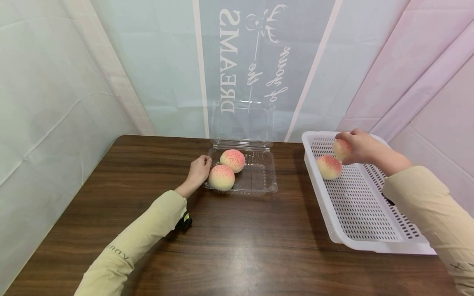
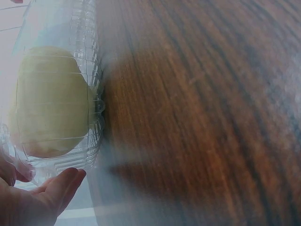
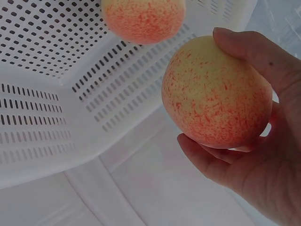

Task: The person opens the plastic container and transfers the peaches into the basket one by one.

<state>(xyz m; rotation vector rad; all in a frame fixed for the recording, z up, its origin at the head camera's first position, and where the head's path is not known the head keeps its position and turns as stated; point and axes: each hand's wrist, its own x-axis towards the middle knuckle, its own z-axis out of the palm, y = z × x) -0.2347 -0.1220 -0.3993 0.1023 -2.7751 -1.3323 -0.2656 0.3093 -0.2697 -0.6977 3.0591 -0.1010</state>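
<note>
The peach (image 3: 216, 92) at the right of the right-wrist view is cupped in the right hand (image 1: 361, 146), fingers curled round its sides; it looks light, smooth and nearly round, with no long axis to tell, best held across its widest part. It hangs above the white basket (image 1: 374, 242) at the head view's right, beside a second peach (image 1: 328, 167). Left of centre, the left hand (image 1: 198, 172) rests loosely curled fingers against the clear clamshell box (image 1: 259, 181).
</note>
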